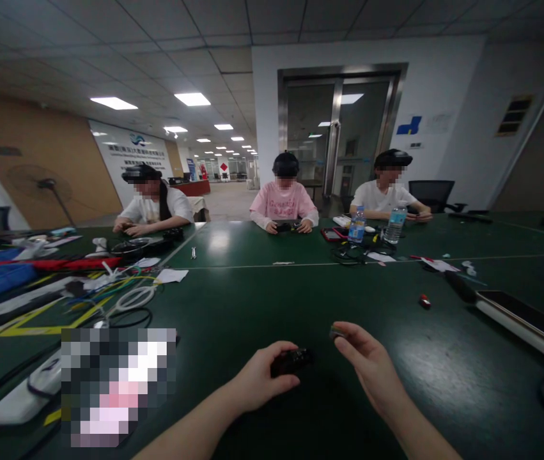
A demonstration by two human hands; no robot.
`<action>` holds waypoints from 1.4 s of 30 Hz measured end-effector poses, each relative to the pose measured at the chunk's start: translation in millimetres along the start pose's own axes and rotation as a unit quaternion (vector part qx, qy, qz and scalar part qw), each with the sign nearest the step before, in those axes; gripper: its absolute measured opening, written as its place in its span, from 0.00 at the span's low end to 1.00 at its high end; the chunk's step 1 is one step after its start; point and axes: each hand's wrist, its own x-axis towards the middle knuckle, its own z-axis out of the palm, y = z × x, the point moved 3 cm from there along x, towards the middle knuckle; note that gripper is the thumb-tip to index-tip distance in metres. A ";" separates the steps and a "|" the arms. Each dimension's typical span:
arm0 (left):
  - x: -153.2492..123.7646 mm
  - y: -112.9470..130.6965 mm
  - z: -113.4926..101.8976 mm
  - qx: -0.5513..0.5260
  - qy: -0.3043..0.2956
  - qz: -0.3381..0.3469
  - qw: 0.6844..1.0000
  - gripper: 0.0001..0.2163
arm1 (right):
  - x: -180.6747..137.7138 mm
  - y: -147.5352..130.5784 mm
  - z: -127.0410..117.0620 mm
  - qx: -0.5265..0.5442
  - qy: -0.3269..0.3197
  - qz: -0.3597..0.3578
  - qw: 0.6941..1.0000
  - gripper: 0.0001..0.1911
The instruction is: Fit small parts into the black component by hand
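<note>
My left hand [261,375] is closed around a small black device [293,361] just above the dark green table [262,300]. My right hand [366,363] hovers close to the right of it, fingers curled, thumb and forefinger pinching a tiny greyish part [336,331]. The two hands are a few centimetres apart near the table's front edge.
Three people sit across the table handling small items. Two water bottles [357,225] stand at the far side. Cables, a white power strip [27,393] and tools crowd the left. A small red piece [424,301] and a long flat device [523,319] lie to the right.
</note>
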 end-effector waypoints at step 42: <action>-1.9 7.1 1.7 0.065 -0.003 0.023 0.998 0.20 | -18.4 1.1 35.7 -0.257 -0.203 -0.037 0.944 0.16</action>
